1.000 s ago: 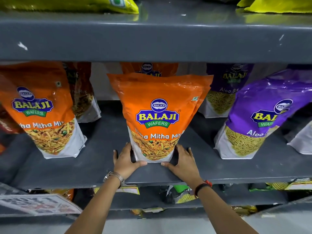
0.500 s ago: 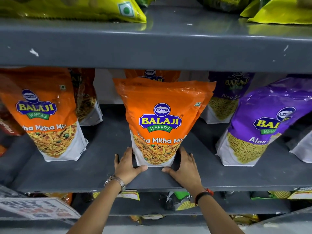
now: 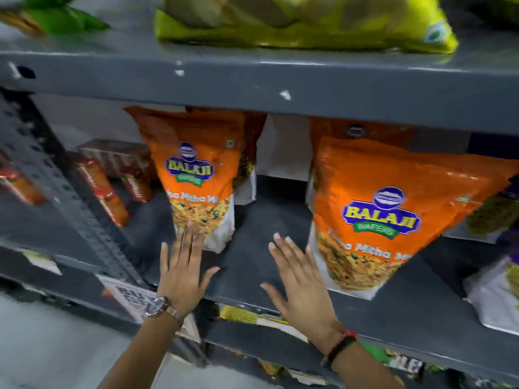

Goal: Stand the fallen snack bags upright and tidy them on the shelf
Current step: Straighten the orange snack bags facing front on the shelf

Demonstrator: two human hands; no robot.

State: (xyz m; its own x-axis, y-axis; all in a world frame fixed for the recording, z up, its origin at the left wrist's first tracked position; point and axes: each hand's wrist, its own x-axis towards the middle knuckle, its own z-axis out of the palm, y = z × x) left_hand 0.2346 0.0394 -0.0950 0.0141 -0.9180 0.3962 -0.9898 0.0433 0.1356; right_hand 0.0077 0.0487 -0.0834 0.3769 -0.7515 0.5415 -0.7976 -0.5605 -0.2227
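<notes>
Both hands are flat and spread over the grey shelf [image 3: 252, 265], nothing in either grip. The left hand [image 3: 182, 273], the one with the silver watch [image 3: 157, 307] on its wrist, has its fingertips [image 3: 188, 228] right at the bottom edge of the left orange Balaji bag [image 3: 196, 175]; too blurry to say if they actually touch it. That bag stands upright at about 11 o'clock from the hands, with another orange bag [image 3: 248, 153] tucked behind it. The right hand [image 3: 303, 287], with the red and black band [image 3: 341, 343] on its wrist, sits just beside the lower left corner of the right orange Balaji bag [image 3: 393, 214], at roughly 2 o'clock, standing but leaning a bit. Bare shelf between the two bags. Red packs [image 3: 112, 175] sit off at 10 o'clock past the perforated upright [image 3: 56, 175]. Purple bags [image 3: 500, 209] peek in at 3 o'clock. A yellow-green bag [image 3: 295, 26] lies flat on the shelf above, at 12 o'clock.
</notes>
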